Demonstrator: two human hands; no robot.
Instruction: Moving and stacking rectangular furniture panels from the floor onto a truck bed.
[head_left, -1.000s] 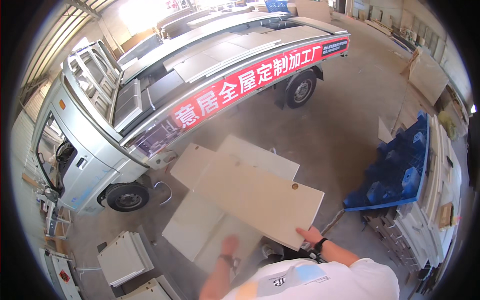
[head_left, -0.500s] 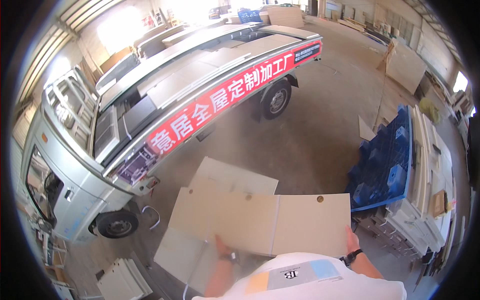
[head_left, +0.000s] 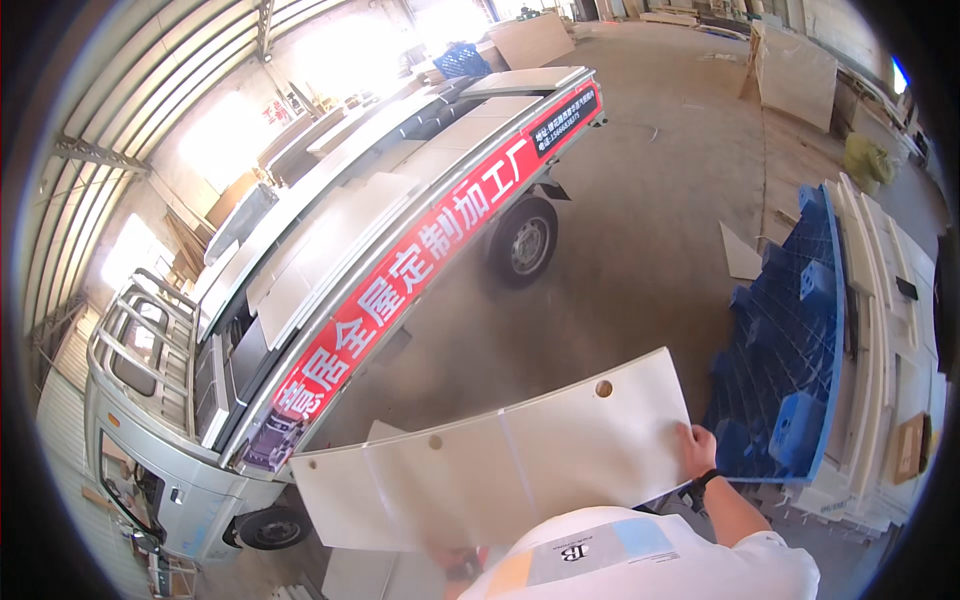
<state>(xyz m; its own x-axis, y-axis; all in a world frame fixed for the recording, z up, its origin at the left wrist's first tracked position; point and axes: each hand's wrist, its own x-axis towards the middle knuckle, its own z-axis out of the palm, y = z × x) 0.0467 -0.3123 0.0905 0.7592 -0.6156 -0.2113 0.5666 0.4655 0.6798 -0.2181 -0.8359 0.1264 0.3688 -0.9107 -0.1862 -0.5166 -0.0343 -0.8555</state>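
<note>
A long, pale bundle of panels (head_left: pixel 570 450), bound with thin straps and showing round holes along its far edge, is tilted up in front of my body. My right hand (head_left: pixel 699 450) grips its right end, with the thumb on the face. By the near edge, left of my shirt, my left hand (head_left: pixel 458 563) is blurred and partly covered by the bundle. It seems to hold that edge from below; its fingers are hidden. More pale panels (head_left: pixel 360 576) lie underneath.
A flatbed truck (head_left: pixel 180 490) loaded with boards and hung with a red banner (head_left: pixel 410 255) stands ahead to the left. On the right, a blue plastic pallet (head_left: pixel 790 350) leans against stacked white panels (head_left: pixel 885 330). Boards (head_left: pixel 795 70) stand farther back.
The bundle has been raised and tilted, its left end swinging lower left. My left hand has moved down beneath its near edge; my right hand keeps the right end. The view has turned.
</note>
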